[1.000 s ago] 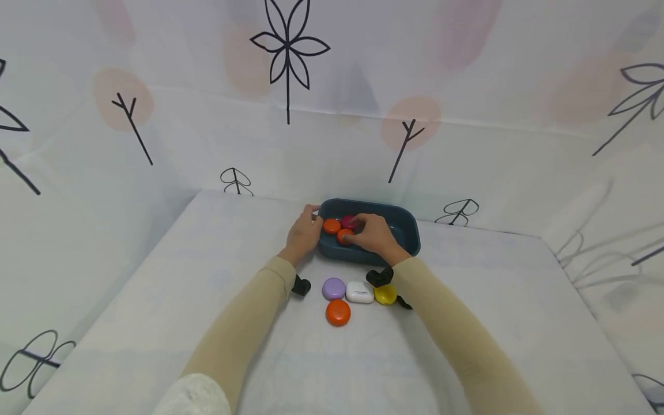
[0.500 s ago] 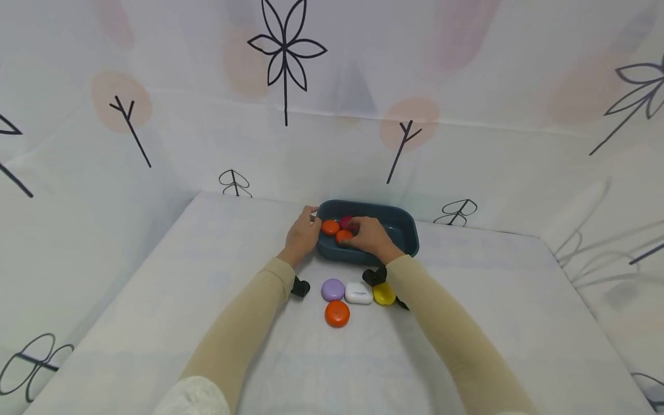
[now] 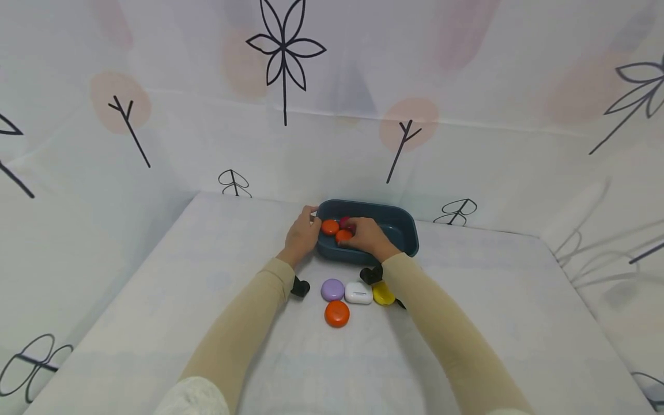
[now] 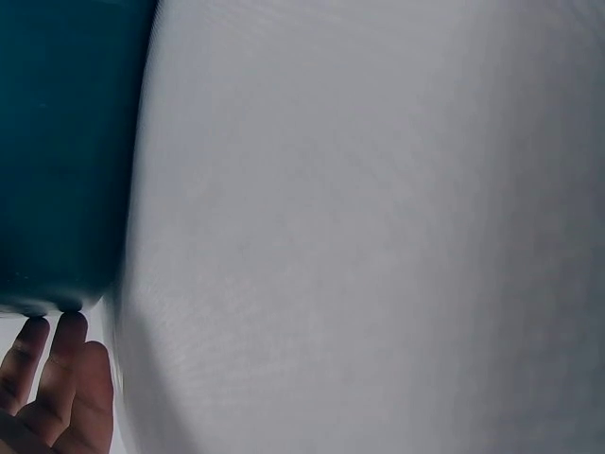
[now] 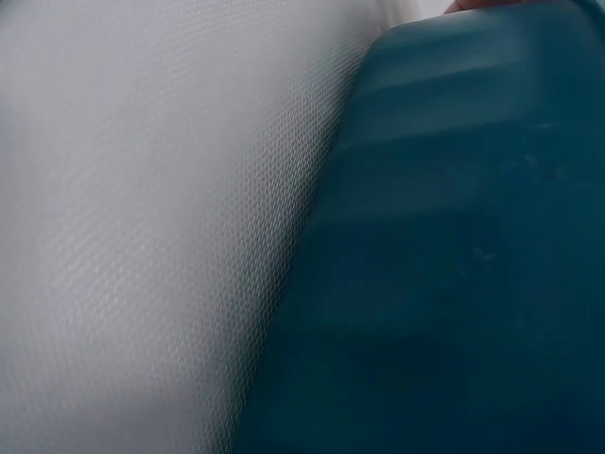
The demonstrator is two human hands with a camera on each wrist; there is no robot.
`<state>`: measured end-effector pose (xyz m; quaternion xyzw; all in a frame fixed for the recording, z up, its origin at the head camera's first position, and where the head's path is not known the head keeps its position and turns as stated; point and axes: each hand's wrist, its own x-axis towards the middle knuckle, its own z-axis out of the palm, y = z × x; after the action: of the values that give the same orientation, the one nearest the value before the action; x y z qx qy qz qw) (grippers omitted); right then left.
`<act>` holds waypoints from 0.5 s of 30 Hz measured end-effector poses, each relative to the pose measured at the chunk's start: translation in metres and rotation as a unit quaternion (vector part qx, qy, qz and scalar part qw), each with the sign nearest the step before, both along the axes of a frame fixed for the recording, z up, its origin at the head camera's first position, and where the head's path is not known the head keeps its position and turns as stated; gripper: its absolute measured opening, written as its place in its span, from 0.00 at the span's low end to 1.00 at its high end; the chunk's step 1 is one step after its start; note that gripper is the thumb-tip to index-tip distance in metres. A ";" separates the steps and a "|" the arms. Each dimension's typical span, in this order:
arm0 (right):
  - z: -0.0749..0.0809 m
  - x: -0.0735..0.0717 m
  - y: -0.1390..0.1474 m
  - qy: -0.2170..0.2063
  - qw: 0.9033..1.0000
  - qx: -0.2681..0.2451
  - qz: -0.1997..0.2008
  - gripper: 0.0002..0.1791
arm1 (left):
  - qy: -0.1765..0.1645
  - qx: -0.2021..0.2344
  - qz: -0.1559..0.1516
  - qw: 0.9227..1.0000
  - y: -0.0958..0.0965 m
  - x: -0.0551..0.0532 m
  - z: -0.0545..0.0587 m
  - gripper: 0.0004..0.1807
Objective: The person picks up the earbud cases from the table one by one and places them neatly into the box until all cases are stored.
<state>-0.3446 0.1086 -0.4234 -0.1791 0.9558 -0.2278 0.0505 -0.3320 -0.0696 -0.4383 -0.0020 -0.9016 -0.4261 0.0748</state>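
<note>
A dark teal tray with rounded corners stands at the back of the table. My left hand is at its left end; in the left wrist view the extended fingers have their tips against the tray's outer wall. My right hand reaches inside over the near rim. Its thumb lies by the near edge of a glossy orange disc, and its index finger overlaps a crimson disc; I cannot tell whether it pinches either. Another orange disc lies by the tray's left wall.
In front of the tray, a lilac disc, a white rounded case and a yellow disc form a row. An orange disc lies nearer. Black wrist mounts hang below the sleeves. Patterned cloth rises behind the table.
The right hand has shifted slightly left inside the tray, its fingers now covering more of the crimson disc. The left hand has stayed at the tray's end. The camera view has moved slightly.
</note>
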 end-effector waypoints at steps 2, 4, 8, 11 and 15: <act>0.000 -0.001 0.000 0.000 1.000 0.000 0.001 0.28 | 0.001 -0.001 0.001 1.000 0.000 0.000 0.000 0.21; -0.001 -0.001 0.000 -0.001 1.000 0.001 0.003 0.28 | 0.002 -0.001 0.001 1.000 0.000 0.001 0.000 0.21; -0.003 -0.002 -0.001 0.002 1.000 -0.001 0.008 0.27 | -0.001 0.000 0.001 1.000 0.000 0.001 0.000 0.21; -0.003 -0.002 -0.001 0.006 1.000 -0.006 0.011 0.26 | -0.005 -0.002 0.000 1.000 0.000 0.000 -0.001 0.22; -0.001 -0.002 0.000 0.010 1.000 -0.009 0.010 0.25 | -0.006 -0.005 -0.001 1.000 0.000 -0.001 -0.001 0.22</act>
<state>-0.3464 0.1081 -0.4240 -0.1918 0.9523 -0.2338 0.0416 -0.3328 -0.0697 -0.4396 -0.0005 -0.9043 -0.4212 0.0696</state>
